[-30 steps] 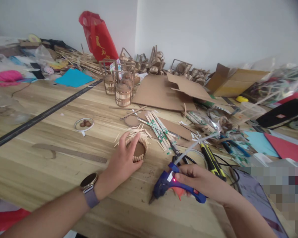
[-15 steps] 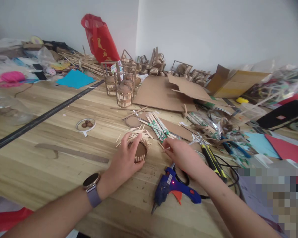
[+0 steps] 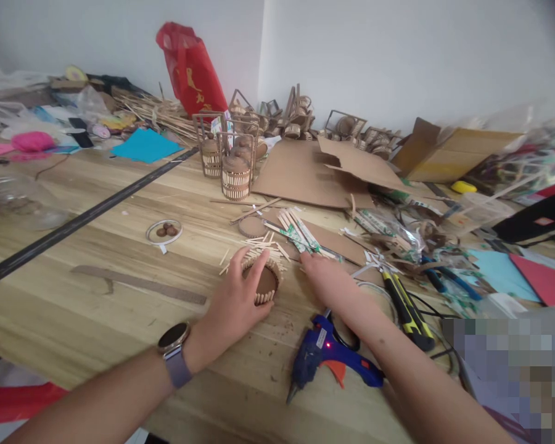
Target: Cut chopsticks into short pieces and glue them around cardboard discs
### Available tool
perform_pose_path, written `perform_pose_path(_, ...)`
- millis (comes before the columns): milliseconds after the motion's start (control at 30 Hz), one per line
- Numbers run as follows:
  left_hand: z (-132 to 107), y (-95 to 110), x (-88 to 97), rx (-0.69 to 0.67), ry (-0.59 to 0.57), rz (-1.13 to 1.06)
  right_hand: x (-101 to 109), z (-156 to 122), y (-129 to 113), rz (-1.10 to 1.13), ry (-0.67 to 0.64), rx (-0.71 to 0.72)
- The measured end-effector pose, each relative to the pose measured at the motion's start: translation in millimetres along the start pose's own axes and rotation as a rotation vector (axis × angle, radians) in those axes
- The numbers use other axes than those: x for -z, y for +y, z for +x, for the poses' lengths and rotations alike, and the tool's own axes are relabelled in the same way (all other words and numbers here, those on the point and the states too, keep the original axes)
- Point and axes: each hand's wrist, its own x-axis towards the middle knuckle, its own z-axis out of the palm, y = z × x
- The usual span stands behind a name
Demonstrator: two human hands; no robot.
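Brown and round, the cup (image 3: 269,285) stands on the table (image 3: 97,333); the left hand (image 3: 235,303), curled half open, holds it. The right hand (image 3: 329,280) is at the wrapped sticks (image 3: 300,231), fingertips hidden, its grip impossible to tell. Nearer lies the glue gun (image 3: 321,353).

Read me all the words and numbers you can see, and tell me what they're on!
I can't read any text clearly.
Red bag: gold characters, too blurred.
Blue glue gun: white sticker, print too small.
Green-and-white wrappers: print too small.
Black object at the right edge: small red label, too blurred.
White paper beside the bag: coloured marks, too blurred.
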Motion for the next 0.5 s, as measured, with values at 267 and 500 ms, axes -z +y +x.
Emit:
perform_pose_path(267, 0.3, -0.6, 0.7, -0.021, -0.001, 0.017, 2.6, 10.7, 4.6, 0.064, -0.039, 0.010)
perform_pose_path(500, 0.1, -0.6, -0.1, -0.019, -0.002, 0.017, 2.4, 6.8, 2.1, 0.132, -0.019, 0.019)
